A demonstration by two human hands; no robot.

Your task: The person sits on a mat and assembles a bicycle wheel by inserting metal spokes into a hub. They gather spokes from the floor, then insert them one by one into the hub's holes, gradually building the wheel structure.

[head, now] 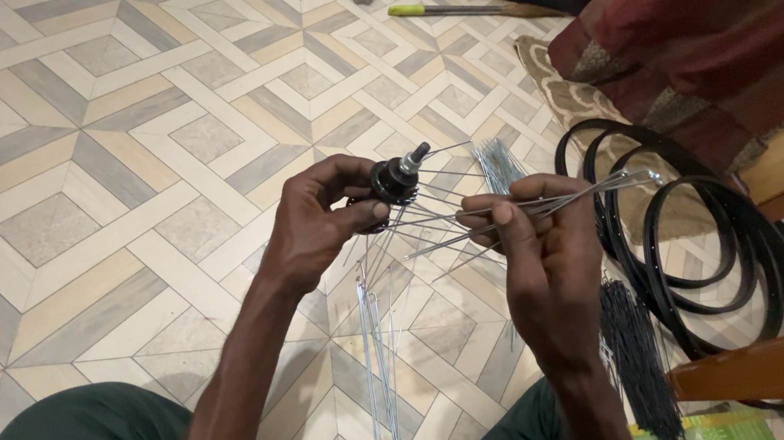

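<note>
Now, head view:
Left hand (317,225): fingers curled around the black wheel hub (394,179), centre of frame.
Right hand (542,251): fingertips pinched on silver spokes (551,201) fanning from the hub.
Right side of frame: black rims (709,249) on the tiled floor (99,138).
Lower right: black spoke bundle (636,349).

No packages, labels, signs or screens anywhere in view.
</note>
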